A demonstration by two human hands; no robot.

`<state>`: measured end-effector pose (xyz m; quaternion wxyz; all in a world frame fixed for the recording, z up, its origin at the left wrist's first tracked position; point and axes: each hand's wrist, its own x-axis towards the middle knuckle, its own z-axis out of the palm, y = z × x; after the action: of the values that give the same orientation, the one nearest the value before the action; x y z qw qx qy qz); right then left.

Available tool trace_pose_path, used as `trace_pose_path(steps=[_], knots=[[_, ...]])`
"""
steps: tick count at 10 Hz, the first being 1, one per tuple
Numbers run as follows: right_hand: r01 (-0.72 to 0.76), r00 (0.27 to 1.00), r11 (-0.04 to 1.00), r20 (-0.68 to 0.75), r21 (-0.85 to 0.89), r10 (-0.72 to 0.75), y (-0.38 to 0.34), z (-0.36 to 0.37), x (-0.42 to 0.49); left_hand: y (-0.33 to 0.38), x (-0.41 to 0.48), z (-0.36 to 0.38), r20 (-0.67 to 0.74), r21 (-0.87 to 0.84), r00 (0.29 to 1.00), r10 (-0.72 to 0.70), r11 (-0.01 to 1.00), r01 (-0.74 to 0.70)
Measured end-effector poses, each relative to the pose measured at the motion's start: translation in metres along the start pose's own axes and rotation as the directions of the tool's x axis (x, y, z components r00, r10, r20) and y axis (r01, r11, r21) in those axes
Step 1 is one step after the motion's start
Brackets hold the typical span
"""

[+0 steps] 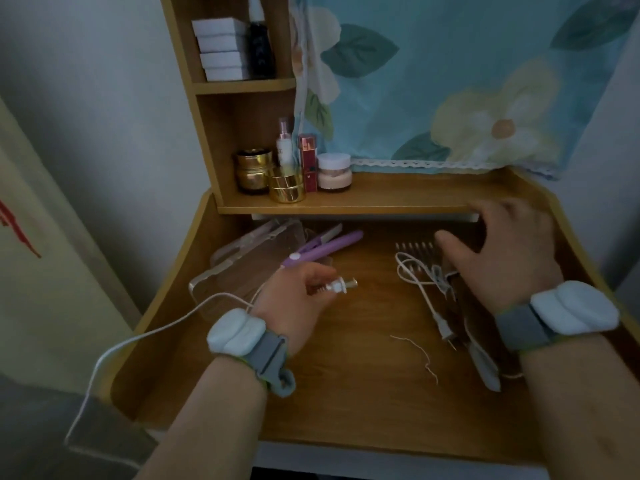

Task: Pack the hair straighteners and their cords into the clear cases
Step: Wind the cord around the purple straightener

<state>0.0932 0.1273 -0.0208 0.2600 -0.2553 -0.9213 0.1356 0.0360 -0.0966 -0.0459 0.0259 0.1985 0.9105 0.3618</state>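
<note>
A wood-grain tabletop (346, 393) with raised, rounded side walls fills the lower half of the frame; a floral blue cloth (450, 81) with a lace hem hangs in the upper right, and a wooden shelf unit (242, 88) stands at upper centre. On the shelf board above the tabletop sit five cosmetic containers (287, 168) — two glossy gold jars, a pale round jar, a slim white bottle and a red box.

One clear case (242, 268), hard transparent plastic with rounded corners, lies at centre left on the tabletop. One purple straightener (322, 249), slim and smooth, rests across the case's right edge, its tips pointing to the upper right. A thin white cord (138, 337) runs from it over the left wall of the tabletop and down to the lower left.

A second white cord (419, 282) lies loosely coiled right of centre, its two-pin plug (446, 332) flat on the wood. Beside it, partly under the right wrist, lies a dark and white item too dim to identify. One short loose thread (420, 355) lies at lower centre.

The left hand (294, 299) has its fingers curled in a grip round a small white and metal plug piece (337, 287). The right hand (502, 251) is spread — fingers straight, hovering over or touching the dark item; contact cannot be told. Both wrists carry grey bands with white pods.
</note>
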Motion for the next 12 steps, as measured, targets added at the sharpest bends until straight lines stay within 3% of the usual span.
trace_pose_path(steps=[1, 2, 3, 4, 5, 6, 8, 10, 11, 12], knots=[[0.147, 0.983, 0.987, -0.120, 0.065, -0.138, -0.010, -0.005, -0.008, -0.003, 0.007, -0.006, -0.032, 0.129, 0.999, 0.009, 0.992, -0.005], [0.320, 0.945, 0.937, -0.116, 0.142, -0.305, -0.031, -0.008, -0.022, -0.004, 0.016, -0.031, -0.253, 0.288, 0.966, 0.058, 0.958, 0.018], [0.332, 0.898, 0.892, 0.188, 0.306, -0.399, -0.055, 0.005, -0.032, -0.004, 0.019, -0.054, -0.205, 0.455, 0.978, -0.047, 0.880, 0.138], [0.358, 0.844, 0.884, 0.301, 0.300, -0.443, -0.066, 0.021, -0.043, -0.006, 0.021, -0.049, -0.103, 0.600, 0.981, -0.163, 0.776, 0.193], [0.329, 0.840, 0.886, 0.328, 0.325, -0.433, -0.073, 0.030, -0.056, -0.021, 0.034, -0.027, -0.055, 0.657, 0.977, -0.206, 0.729, 0.191], [0.298, 0.837, 0.888, 0.350, 0.351, -0.420, -0.074, 0.030, -0.062, -0.020, 0.035, -0.021, -0.087, 0.613, 0.972, -0.216, 0.758, 0.223], [0.326, 0.764, 0.876, 0.447, 0.355, -0.465, -0.077, 0.041, -0.077, -0.019, 0.033, -0.020, -0.058, 0.210, 0.962, -0.267, 0.939, 0.273], [0.309, 0.764, 0.899, 0.482, 0.310, -0.429, -0.074, 0.051, -0.078, -0.005, 0.029, -0.037, 0.147, 0.037, 0.956, -0.253, 0.968, 0.250], [0.326, 0.797, 0.900, 0.429, 0.288, -0.426, -0.070, 0.049, -0.073, -0.013, 0.030, -0.040, 0.150, 0.066, 0.967, -0.204, 0.978, 0.196], [0.305, 0.842, 0.909, 0.366, 0.285, -0.397, -0.058, 0.039, -0.061, -0.014, 0.024, -0.045, 0.136, 0.228, 0.982, -0.129, 0.969, 0.096]])
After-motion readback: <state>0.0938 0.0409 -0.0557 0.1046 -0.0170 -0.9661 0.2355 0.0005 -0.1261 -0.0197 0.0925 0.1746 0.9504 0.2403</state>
